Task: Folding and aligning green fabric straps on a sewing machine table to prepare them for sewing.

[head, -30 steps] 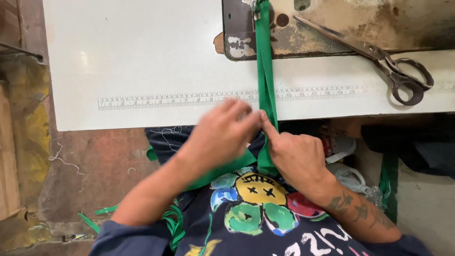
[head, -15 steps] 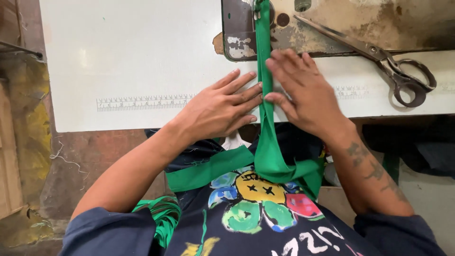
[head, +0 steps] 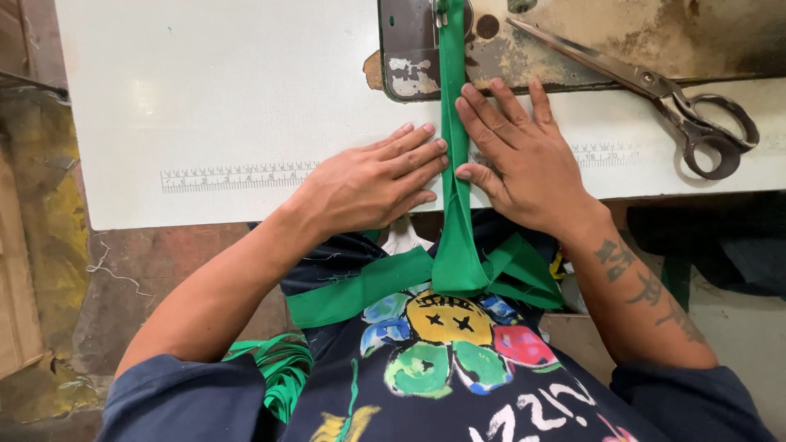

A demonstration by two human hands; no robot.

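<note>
Nearest the person, loose lengths of the narrow folded green fabric strip (head: 453, 245) lie gathered in the lap, so by my judgement most of it is not yet fed through. On the white surface (head: 229, 98), the left hand (head: 372, 184) and right hand (head: 528, 160) lie flat with fingers spread, gripping nothing, pressing the strip between them. Farther on, it runs up under the worn metal sewing-machine bed (head: 589, 45), beside grey steel scissors (head: 655, 90).

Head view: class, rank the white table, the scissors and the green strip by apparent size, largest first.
1. White table.
2. Green strip; much of it hangs nearer the camera, so unsure.
3. Scissors.
</note>
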